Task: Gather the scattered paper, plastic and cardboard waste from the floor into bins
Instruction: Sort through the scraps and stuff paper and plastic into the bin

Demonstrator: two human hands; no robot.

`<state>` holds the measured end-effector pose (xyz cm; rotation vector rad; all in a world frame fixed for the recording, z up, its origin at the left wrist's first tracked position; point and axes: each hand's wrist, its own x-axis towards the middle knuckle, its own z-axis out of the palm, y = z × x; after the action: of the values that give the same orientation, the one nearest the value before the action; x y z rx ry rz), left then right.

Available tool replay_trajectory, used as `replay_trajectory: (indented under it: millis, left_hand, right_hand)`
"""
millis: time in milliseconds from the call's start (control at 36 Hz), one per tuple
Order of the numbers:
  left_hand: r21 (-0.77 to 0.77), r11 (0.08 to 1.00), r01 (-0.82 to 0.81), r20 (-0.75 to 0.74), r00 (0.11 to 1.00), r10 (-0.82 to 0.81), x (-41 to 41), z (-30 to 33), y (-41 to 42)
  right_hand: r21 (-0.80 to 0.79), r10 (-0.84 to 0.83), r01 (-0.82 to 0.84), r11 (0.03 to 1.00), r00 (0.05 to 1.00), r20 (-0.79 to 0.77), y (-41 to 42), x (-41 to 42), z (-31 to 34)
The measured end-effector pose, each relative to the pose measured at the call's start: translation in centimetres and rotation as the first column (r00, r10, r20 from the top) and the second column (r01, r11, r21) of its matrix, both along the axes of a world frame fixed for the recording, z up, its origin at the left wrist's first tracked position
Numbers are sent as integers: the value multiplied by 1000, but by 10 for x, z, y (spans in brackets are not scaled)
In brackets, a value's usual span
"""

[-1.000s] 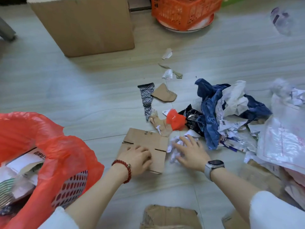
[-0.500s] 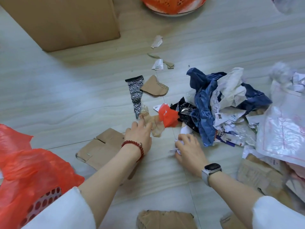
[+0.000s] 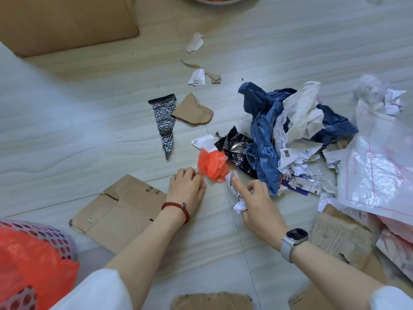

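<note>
White crumpled paper (image 3: 237, 199) is gripped in the curled right hand (image 3: 257, 203), index finger extended, beside one red plastic scrap (image 3: 213, 165) on the floor. The left hand (image 3: 186, 189) is curled; its contents cannot be told. One flattened cardboard sheet (image 3: 120, 211) lies alongside.

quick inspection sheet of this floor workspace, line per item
surface: pale tiled floor, littered.
job's things: flat cardboard sheet beside the left forearm; red plastic scrap; crumpled white paper; blue plastic in the heap at right.
clutter: torn cardboard bit, patterned foil strip, paper scraps.
grippers: left hand curled at the red scrap, grip unclear; right hand holds the white paper.
cables: nothing seen.
surroundings: red-lined bin lower left; cardboard box upper left.
</note>
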<state>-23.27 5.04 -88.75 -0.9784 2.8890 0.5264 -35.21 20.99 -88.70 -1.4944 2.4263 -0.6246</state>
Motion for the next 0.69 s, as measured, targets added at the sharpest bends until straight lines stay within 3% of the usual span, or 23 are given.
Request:
replay_trajectory:
  millis: [83, 167, 250, 361, 472, 583, 694]
  left_hand:
    - [69, 997, -36, -56, 998, 40, -3, 3, -3]
    - [140, 989, -53, -214, 973, 83, -4, 4, -3]
    - [78, 997, -26, -271, 962, 46, -9, 8, -6]
    - [-90, 981, 171, -90, 980, -179, -25, 8, -3]
    - [-31, 980, 195, 197, 963, -185, -35, -1, 7]
    - [-31, 990, 139, 148, 980, -133, -25, -6, 17]
    - [-101, 987, 125, -82, 988, -133, -15, -16, 21]
  right_hand:
    - [126, -8, 26, 992, 989, -147, -4, 6, 1]
    - [226, -26, 77, 971, 975, -222, 2, 10, -9]
    - [232, 3, 59, 971, 966, -260, 9, 11, -17]
    - [190, 67, -20, 982, 967, -245, 23, 9, -24]
    - [180, 90, -51, 982, 973, -211, 31, 7, -28]
    - [170, 98, -73, 983, 985, -142, 33, 5, -25]
    - [142, 88, -76, 987, 993, -79, 32, 5, -18]
